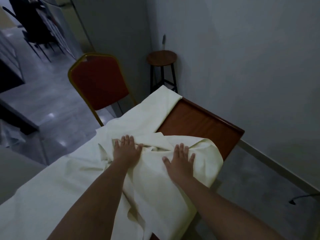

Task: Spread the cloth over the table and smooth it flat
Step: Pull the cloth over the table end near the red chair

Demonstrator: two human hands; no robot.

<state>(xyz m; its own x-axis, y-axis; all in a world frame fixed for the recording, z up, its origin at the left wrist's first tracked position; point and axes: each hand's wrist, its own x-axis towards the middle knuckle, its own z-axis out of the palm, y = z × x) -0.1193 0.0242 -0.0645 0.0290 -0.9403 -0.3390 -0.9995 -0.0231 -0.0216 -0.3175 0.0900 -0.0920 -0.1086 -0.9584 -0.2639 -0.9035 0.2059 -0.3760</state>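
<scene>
Both hands [127, 149] flat on cloth [52, 187]

Dim, greyish light throughout. A plain pale wall [242, 49] is seen at 1 to 3 o'clock, with a baseboard [277, 168] along its foot. A round-topped stool [162, 58] is set in the corner at 12. A red chair [99, 84] stands at 11. Glossy grey floor [52, 108] is spread at 9 to 10, spotted with reflections.

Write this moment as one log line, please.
step: smoothing | left hand: flat on cloth | right hand: flat on cloth | cloth: bunched mid-table | table: far right part bare
</scene>
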